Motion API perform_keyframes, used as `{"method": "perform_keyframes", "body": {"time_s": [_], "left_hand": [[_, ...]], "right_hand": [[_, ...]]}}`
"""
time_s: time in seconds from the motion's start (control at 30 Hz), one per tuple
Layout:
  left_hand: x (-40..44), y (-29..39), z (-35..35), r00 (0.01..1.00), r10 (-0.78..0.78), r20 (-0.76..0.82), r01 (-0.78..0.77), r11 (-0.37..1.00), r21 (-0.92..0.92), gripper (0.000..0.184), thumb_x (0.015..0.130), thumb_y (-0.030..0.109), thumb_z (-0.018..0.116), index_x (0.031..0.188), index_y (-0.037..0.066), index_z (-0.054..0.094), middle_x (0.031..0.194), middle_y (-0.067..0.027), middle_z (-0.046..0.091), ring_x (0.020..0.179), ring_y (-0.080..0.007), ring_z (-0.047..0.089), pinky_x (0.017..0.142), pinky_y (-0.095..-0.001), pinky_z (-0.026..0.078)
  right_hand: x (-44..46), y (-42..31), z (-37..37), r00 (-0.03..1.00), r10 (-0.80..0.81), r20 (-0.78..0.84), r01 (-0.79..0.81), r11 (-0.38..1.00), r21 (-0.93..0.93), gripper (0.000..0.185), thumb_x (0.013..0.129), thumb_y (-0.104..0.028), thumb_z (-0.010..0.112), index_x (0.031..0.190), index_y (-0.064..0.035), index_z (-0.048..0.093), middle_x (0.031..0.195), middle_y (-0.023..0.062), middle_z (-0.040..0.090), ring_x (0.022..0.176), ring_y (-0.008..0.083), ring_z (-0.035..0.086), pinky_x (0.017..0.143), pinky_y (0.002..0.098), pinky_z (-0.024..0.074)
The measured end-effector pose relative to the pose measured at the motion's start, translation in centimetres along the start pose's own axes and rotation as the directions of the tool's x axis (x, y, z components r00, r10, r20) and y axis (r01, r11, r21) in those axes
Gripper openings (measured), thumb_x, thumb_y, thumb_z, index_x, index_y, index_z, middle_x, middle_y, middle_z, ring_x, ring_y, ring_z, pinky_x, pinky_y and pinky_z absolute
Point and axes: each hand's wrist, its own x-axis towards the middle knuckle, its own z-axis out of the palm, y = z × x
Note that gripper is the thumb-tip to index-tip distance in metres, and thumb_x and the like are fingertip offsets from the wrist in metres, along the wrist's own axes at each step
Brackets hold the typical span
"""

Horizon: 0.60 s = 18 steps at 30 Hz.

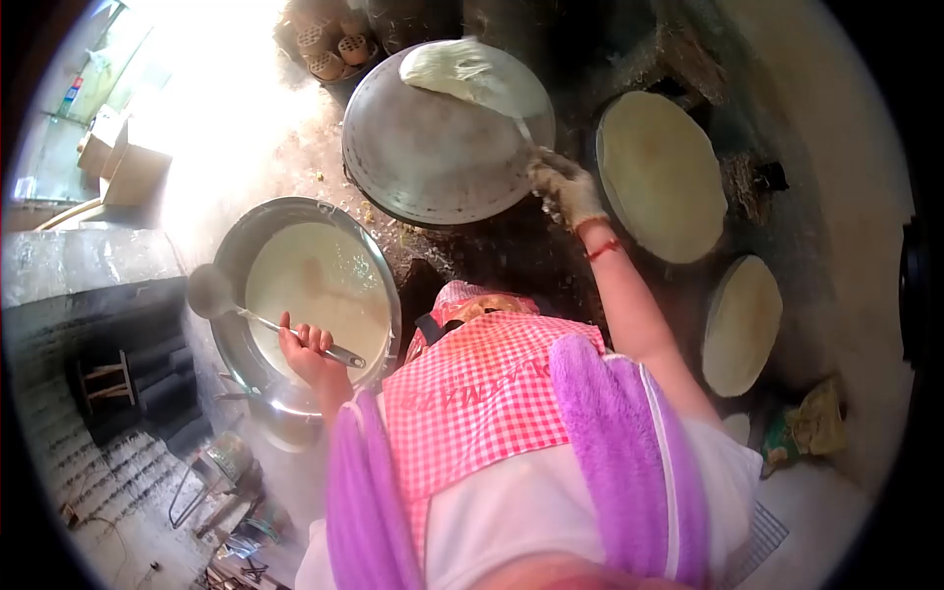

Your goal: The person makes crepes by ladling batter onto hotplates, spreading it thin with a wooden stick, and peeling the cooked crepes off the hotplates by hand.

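My left hand (309, 354) is closed around the handle of a metal ladle (211, 292). The ladle's bowl hangs at the left rim of a wide metal basin (226, 329) of pale batter (315, 280). My right hand (567, 189), in a soiled glove, grips the thin handle of a spreading tool (523, 130). Its far end meets a streaky pale patch of batter (447, 67) on a round griddle (433, 162), and the batter and blur hide its head. Most of the griddle's surface is bare grey metal.
Two more round griddles at right carry a large thin pancake (661, 177) and a smaller-looking pancake (744, 324). Honeycomb coal briquettes (329, 47) stand behind the griddle. At left are a cardboard box (138, 167) and a small stool (106, 382). A sack (818, 418) lies at lower right.
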Motion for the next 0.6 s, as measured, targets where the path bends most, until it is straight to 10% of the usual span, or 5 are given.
{"method": "perform_keyframes", "body": {"time_s": [0.03,0.37,0.43,0.47,0.6], "left_hand": [[0.2,-0.3,0.4,0.999,0.020,0.050,-0.020,1.000,0.006,0.032,0.100,0.025,0.043,0.126,0.007,0.045,0.066,0.0033,0.031,0.048,-0.0047,0.027,0.041,-0.0198,0.026],[-6.0,-1.4,0.3,0.996,0.071,-0.048,-0.073,0.997,-0.031,0.029,0.101,0.025,0.039,0.124,0.006,0.044,0.068,0.0030,0.030,0.048,-0.0046,0.025,0.040,-0.0203,0.025],[-7.7,-1.7,0.3,0.989,0.082,-0.122,-0.081,0.997,0.011,0.030,0.102,0.026,0.041,0.122,0.006,0.046,0.067,0.0038,0.029,0.047,-0.0042,0.026,0.039,-0.0192,0.025],[-8.1,-1.9,-0.2,0.988,0.078,-0.132,-0.076,0.997,0.019,0.029,0.102,0.027,0.040,0.121,0.006,0.047,0.066,0.0037,0.030,0.047,-0.0043,0.026,0.039,-0.0191,0.025],[-8.8,-1.2,0.3,0.994,0.039,-0.098,-0.055,0.985,-0.165,0.029,0.103,0.027,0.037,0.119,0.006,0.048,0.067,0.0030,0.030,0.047,-0.0051,0.026,0.038,-0.0204,0.025]], "right_hand": [[0.3,-1.1,1.3,0.998,0.054,0.031,-0.060,0.967,0.248,0.037,0.085,-0.011,0.067,0.121,-0.0095,0.057,0.085,0.0022,0.067,0.045,0.0068,0.049,0.035,0.0198,0.0350],[0.1,-3.1,-0.8,0.980,0.120,0.161,-0.080,0.968,-0.239,0.038,0.081,-0.017,0.069,0.119,-0.0132,0.062,0.068,-0.0039,0.060,0.042,0.0064,0.043,0.035,0.0234,0.0331],[2.2,-4.8,-3.3,0.909,0.314,0.273,-0.347,0.935,0.078,0.036,0.083,-0.017,0.068,0.117,-0.0119,0.062,0.067,-0.0018,0.059,0.041,0.0058,0.043,0.034,0.0213,0.0346],[2.2,-4.0,-2.2,0.994,0.056,0.090,-0.025,0.950,-0.310,0.032,0.084,-0.018,0.068,0.114,-0.0105,0.063,0.067,-0.0012,0.059,0.041,0.0063,0.045,0.034,0.0222,0.0356],[1.5,-2.7,4.0,0.961,0.158,0.229,-0.064,0.927,-0.370,0.033,0.084,-0.018,0.068,0.116,-0.0118,0.063,0.069,-0.0029,0.061,0.047,0.0064,0.049,0.041,0.0225,0.0398]]}}
